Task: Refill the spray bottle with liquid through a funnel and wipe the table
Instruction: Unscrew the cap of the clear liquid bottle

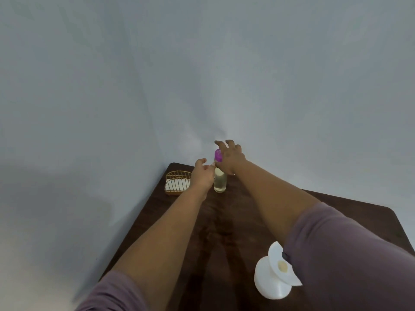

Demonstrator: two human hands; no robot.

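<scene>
Spray bottle stands upright at the far end of the dark wooden tabletop, just beside a gold wire basket holding something white. Head view: clear body, pale liquid showing in its lower part, purple top. Left hand is at the neck, fingers curled; whether it actually grips cannot be told. Right hand sits over the purple top with fingers spread, not clamped. Judged light, rigid, smooth-walled and liable to tip; best steadied at the body while the top is turned. White funnel rests in a white container near the front edge, well apart.
</scene>
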